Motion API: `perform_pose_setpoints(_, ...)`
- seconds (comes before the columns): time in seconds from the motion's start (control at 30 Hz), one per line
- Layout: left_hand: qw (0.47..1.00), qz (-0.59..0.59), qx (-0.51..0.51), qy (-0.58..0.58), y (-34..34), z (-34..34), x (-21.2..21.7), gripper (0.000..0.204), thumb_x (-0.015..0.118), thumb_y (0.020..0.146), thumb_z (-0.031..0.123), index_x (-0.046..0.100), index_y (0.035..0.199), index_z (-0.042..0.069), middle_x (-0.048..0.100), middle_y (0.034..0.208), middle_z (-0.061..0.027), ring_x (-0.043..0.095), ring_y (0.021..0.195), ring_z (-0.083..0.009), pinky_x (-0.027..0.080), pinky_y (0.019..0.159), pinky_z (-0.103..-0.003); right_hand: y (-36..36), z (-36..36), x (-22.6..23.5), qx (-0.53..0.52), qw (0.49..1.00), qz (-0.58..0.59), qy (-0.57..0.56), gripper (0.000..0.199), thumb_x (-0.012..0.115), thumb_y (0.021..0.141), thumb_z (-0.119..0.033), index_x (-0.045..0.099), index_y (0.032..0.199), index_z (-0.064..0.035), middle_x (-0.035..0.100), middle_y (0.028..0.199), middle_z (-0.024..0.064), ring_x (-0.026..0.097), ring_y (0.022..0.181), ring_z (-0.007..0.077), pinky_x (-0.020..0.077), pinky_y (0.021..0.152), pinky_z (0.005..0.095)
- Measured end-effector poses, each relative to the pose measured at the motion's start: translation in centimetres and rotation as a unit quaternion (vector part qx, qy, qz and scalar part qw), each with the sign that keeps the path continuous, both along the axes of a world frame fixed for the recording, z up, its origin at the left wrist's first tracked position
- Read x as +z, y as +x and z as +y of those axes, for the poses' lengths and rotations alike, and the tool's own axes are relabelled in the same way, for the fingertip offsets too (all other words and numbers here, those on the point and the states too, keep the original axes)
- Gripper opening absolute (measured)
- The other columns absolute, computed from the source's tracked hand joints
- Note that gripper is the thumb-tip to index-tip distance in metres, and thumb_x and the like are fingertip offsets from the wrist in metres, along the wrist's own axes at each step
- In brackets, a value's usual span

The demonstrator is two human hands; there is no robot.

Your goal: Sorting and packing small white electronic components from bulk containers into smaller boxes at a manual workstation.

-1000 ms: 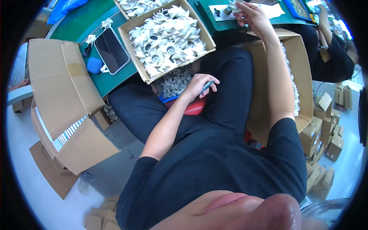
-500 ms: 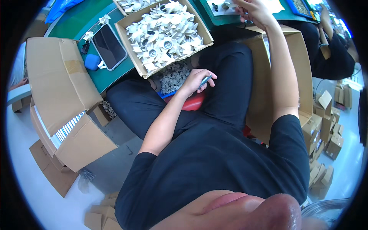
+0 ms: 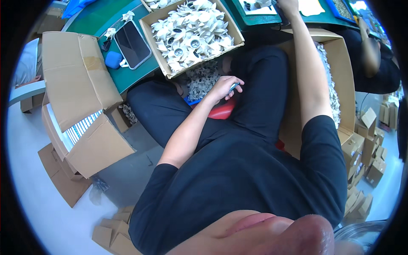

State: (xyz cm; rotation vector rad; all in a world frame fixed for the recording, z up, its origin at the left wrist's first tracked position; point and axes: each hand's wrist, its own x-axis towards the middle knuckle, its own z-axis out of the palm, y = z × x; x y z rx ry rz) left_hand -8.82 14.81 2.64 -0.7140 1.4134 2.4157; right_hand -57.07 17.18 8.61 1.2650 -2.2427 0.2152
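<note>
We rest our left hand (image 3: 224, 86) in our lap, just below the open carton of white fan-shaped parts (image 3: 192, 32) that overhangs the green table (image 3: 127, 76). We judge that the carton could tip off the edge if a knee lifts, because 1 corner hangs free. Our fingers curl closed around a small blue tool (image 3: 234, 87). Our right hand (image 3: 289, 5) reaches up to the table at the frame's edge; we cannot tell its grip.

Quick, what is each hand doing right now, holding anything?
Left hand: closed around a slim blue tool, low in the lap.
Right hand: up at the green table, cut off by the picture's edge; cannot be told.
</note>
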Motion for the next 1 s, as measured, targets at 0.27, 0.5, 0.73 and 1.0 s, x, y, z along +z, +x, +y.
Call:
perform_pose_setpoints(0.27,0.991,-0.004,0.137,0.007,1.1,-0.5,-1.3,0.033,0.058,0.102,0.024,0.067,0.120,-0.002,0.071,0.098,-0.0093,0.061,0.061,-0.0094,0.048,0.048,-0.022,21.8,-0.4,9.5,0.261,0.859,-0.369,-0.239,0.023,0.073,0.087,-0.014,0.074,0.106,-0.0019,0.070,0.092,0.0118,0.067,0.078,0.0258,0.0535,0.070,0.0375)
perform_pose_setpoints(0.5,0.986,0.006,0.168,0.015,1.2,-0.8,1.1,0.037,0.063,0.101,0.026,0.060,0.127,-0.001,0.073,0.105,-0.0091,0.065,0.065,-0.0103,0.053,0.050,-0.022,24.5,-0.9,7.2,0.188,0.897,-0.219,-0.334,0.031,0.074,0.095,-0.013,0.068,0.119,0.0058,0.071,0.100,0.0096,0.066,0.086,0.0118,0.0523,0.075,0.0223)
perform_pose_setpoints(0.73,0.988,0.031,0.153,0.020,1.3,-1.4,0.2,0.034,0.063,0.102,0.027,0.060,0.124,0.001,0.074,0.105,-0.0100,0.065,0.065,-0.0095,0.052,0.048,-0.023,23.9,-1.4,7.3,0.196,0.794,-0.359,-0.450,0.033,0.079,0.090,-0.007,0.068,0.118,0.0072,0.072,0.107,0.0115,0.068,0.092,0.0140,0.0538,0.083,0.0253)
perform_pose_setpoints(1.0,0.973,0.097,0.158,0.136,0.7,-1.2,2.4,0.031,0.061,0.103,0.025,0.056,0.121,0.001,0.072,0.106,-0.0123,0.057,0.061,-0.0076,0.049,0.045,-0.023,32.2,0.4,11.9,0.321,0.911,-0.178,-0.186,0.034,0.080,0.087,-0.007,0.069,0.118,0.0014,0.071,0.111,0.0143,0.068,0.097,0.0222,0.0538,0.089,0.0316)
